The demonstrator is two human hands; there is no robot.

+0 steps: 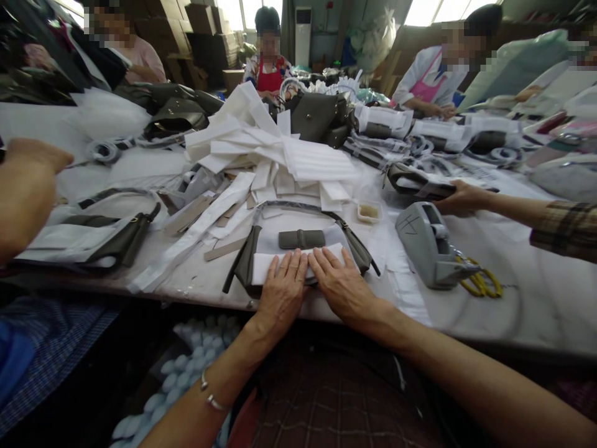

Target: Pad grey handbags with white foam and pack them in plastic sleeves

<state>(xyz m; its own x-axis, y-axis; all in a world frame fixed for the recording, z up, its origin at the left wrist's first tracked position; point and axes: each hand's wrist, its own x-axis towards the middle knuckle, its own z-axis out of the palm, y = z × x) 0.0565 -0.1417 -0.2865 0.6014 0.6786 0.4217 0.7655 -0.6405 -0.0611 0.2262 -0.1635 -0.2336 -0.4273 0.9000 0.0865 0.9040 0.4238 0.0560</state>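
A grey-green handbag (298, 246) lies flat at the near table edge, partly wrapped in white sheet material (265, 264), with a small grey-green strap piece (301, 239) on top. My left hand (282, 289) and my right hand (339, 281) lie side by side, fingers stretched flat, pressing the white sheet down onto the bag's near edge. Neither hand holds anything.
A heap of white paper strips (280, 152) sits behind the bag. A grey tape dispenser (429, 246) and yellow-handled scissors (482, 284) lie to the right, near another person's hand (459, 199). Another wrapped bag (102, 239) lies left. Other workers sit around the table.
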